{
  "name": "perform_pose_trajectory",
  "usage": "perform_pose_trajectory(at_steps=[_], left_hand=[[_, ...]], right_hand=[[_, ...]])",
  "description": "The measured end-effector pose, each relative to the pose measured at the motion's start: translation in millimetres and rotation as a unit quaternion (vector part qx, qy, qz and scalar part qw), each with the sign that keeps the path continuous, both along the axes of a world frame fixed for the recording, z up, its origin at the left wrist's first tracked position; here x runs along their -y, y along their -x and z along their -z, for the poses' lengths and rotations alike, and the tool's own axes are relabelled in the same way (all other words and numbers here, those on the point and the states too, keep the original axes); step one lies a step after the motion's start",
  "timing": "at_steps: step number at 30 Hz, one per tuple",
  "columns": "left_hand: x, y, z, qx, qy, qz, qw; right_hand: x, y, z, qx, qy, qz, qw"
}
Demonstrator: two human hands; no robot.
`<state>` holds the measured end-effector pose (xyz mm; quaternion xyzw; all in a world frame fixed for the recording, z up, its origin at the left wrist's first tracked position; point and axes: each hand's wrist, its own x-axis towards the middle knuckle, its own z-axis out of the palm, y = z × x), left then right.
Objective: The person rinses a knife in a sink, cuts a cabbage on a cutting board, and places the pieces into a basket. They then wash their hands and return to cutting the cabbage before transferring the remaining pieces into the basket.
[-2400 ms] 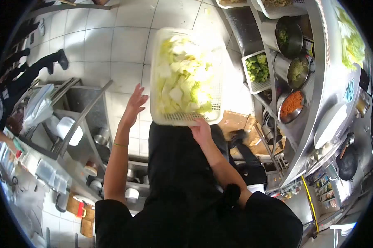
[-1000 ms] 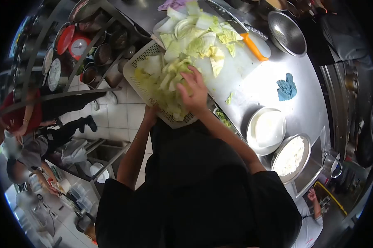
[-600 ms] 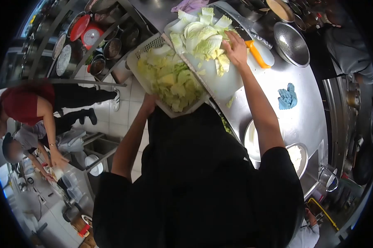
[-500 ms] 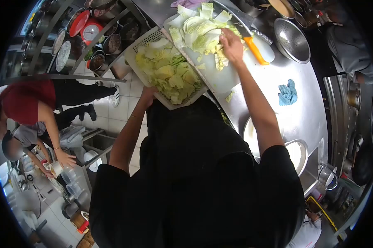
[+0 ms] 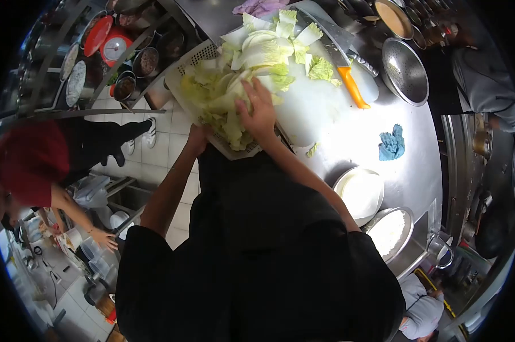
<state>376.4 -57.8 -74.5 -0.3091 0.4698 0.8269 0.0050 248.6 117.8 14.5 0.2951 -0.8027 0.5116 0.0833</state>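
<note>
A perforated white basket holds cut cabbage leaves. My left hand grips its near left rim, fingers mostly hidden. My right hand is over the basket's right side with its fingers apart, pressed against pale cabbage pieces. More cut cabbage lies on the white cutting board, some of it reaching over the basket's edge. A knife with an orange handle rests at the board's right side.
On the steel counter are a blue cloth, a metal colander, a white bowl and a bowl of white food. A person in red stands at the left, near shelves of bowls. Another person is at lower right.
My right hand has moved left from the board to the basket, and cabbage has shifted over the basket with it. My left hand stays at the rim. The person in red has moved an arm.
</note>
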Motion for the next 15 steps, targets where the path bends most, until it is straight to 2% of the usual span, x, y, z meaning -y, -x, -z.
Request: perform_pose_trajectory(at_steps=[1, 4, 6, 8, 12, 15], left_hand=[[2, -6, -3, 0.006, -0.005, -0.001, 1.0], [3, -21, -6, 0.051, -0.016, -0.012, 0.998], [6, -27, -3, -0.02, 0.006, 0.004, 1.0], [13, -31, 0, 0.016, 0.008, 0.006, 1.0], [21, -20, 1, 0.042, 0.029, 0.009, 0.999], [20, -18, -23, 0.054, 0.019, 0.01, 0.998]], right_hand=[[-2, -8, -6, 0.057, 0.04, -0.037, 0.997], [-44, 16, -17, 0.07, 0.075, -0.051, 0.993], [-78, 69, -11, -0.049, -0.04, 0.071, 0.995], [-93, 118, -8, -0.077, -0.1, 0.114, 0.985], [-44, 131, 11, -0.036, -0.07, 0.067, 0.995], [-4, 114, -9, -0.057, -0.097, 0.063, 0.992]])
